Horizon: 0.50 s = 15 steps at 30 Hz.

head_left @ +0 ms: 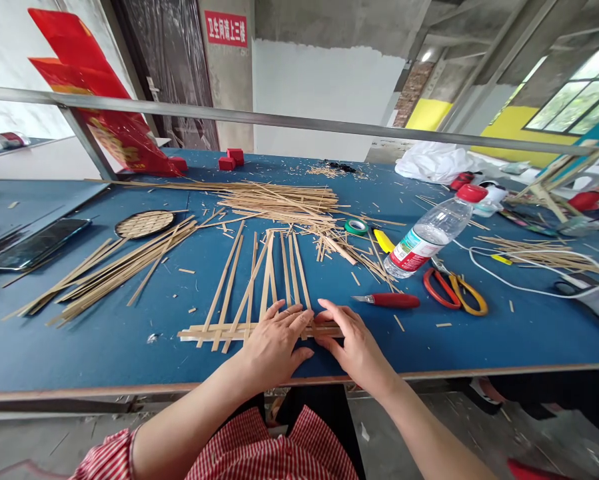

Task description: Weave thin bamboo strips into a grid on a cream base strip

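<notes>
A started weave of thin bamboo strips [239, 293] lies near the front edge of the blue table [129, 347]: several long strips fan away from me, crossed by a few horizontal strips [209, 331]. My left hand [274, 343] rests flat on the right part of the weave, fingers spread over the strips. My right hand [352, 340] lies beside it, fingertips pressing the right end of the horizontal strips. Neither hand grips anything.
Loose bamboo strips [279, 200] are piled mid-table, more [114, 270] at left by a small round woven mat [144, 224]. A red-handled knife [389, 301], scissors [454, 290], plastic bottle [429, 240], green tape roll [356, 227], white cable [539, 267] sit right. A phone [39, 243] lies far left.
</notes>
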Each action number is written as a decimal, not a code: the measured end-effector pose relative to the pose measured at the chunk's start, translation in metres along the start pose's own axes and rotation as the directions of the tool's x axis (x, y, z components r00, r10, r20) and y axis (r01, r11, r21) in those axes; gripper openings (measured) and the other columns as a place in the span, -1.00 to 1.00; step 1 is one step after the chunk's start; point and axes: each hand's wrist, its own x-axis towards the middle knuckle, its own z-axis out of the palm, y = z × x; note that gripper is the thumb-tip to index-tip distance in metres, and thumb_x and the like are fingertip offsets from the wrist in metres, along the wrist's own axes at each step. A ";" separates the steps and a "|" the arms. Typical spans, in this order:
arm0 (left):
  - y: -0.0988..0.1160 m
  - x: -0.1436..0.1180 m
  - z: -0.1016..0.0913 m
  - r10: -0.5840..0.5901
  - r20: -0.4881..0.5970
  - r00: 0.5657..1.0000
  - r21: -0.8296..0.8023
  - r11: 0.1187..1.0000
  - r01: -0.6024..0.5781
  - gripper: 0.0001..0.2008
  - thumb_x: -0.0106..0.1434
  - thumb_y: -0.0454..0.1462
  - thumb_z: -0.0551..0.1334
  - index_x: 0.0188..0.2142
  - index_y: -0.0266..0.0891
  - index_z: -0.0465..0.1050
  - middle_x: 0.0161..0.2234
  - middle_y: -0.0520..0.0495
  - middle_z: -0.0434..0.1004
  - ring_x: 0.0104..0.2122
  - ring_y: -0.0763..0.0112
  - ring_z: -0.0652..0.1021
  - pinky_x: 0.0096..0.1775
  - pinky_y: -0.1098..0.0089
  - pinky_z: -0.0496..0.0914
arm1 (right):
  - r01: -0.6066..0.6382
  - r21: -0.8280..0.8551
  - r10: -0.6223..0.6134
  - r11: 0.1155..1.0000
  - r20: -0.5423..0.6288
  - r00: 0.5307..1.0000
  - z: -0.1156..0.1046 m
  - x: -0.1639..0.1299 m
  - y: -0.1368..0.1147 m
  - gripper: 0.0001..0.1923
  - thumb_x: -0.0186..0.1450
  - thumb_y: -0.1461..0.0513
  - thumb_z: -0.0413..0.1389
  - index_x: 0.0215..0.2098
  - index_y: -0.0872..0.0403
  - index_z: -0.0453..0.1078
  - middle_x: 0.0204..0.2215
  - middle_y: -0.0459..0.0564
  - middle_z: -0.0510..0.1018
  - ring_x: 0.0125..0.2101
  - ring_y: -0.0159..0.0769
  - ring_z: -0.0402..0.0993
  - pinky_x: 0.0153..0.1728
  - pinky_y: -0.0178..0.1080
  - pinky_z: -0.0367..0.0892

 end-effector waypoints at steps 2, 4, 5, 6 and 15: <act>0.000 0.000 0.001 0.003 -0.004 1.000 0.009 1.000 -0.003 -0.50 0.18 -0.20 0.14 0.10 -0.24 0.11 0.05 -0.12 0.30 0.11 0.30 0.22 0.14 0.14 0.02 | -0.006 -0.007 0.006 1.000 0.002 1.000 0.000 0.000 0.000 -0.44 0.15 0.39 0.03 0.10 0.01 0.03 -0.26 0.00 0.49 -0.18 -0.21 0.37 -0.18 -0.10 0.32; 0.000 0.000 0.002 0.008 -0.002 1.000 0.026 1.000 -0.008 -0.49 0.18 -0.19 0.14 0.10 -0.24 0.10 0.06 -0.12 0.29 0.11 0.30 0.22 0.14 0.15 0.03 | -0.010 -0.012 0.010 1.000 0.004 1.000 0.001 0.000 0.001 -0.44 0.16 0.38 0.03 0.10 0.02 0.02 -0.26 0.00 0.49 -0.18 -0.21 0.37 -0.18 -0.09 0.32; 0.000 0.000 0.002 0.013 -0.001 1.000 0.039 0.999 -0.013 -0.49 0.18 -0.18 0.14 0.10 -0.24 0.11 0.06 -0.12 0.29 0.12 0.30 0.21 0.14 0.15 0.03 | -0.008 -0.011 0.008 1.000 0.006 1.000 0.001 0.000 0.001 -0.44 0.16 0.38 0.03 0.10 0.03 0.02 -0.27 0.01 0.49 -0.19 -0.21 0.37 -0.18 -0.08 0.31; 0.000 0.000 0.003 0.018 -0.002 1.000 0.053 0.998 -0.017 -0.50 0.19 -0.17 0.13 0.10 -0.25 0.11 0.07 -0.13 0.29 0.12 0.29 0.21 0.14 0.15 0.03 | -0.004 -0.008 0.004 1.000 0.008 1.000 0.001 0.000 0.001 -0.44 0.16 0.38 0.02 0.11 0.03 0.01 -0.27 0.01 0.49 -0.19 -0.21 0.37 -0.18 -0.09 0.31; 0.001 0.002 0.000 0.042 -0.006 0.999 0.067 0.997 -0.042 -0.53 0.19 -0.15 0.13 0.06 -0.26 0.15 0.04 -0.13 0.32 0.10 0.31 0.23 0.15 0.18 -0.03 | 0.061 -0.003 -0.061 0.998 -0.024 0.998 -0.001 -0.004 0.001 -0.43 0.20 0.31 0.00 0.15 0.02 -0.04 -0.23 0.02 0.48 -0.15 -0.21 0.37 -0.14 -0.09 0.30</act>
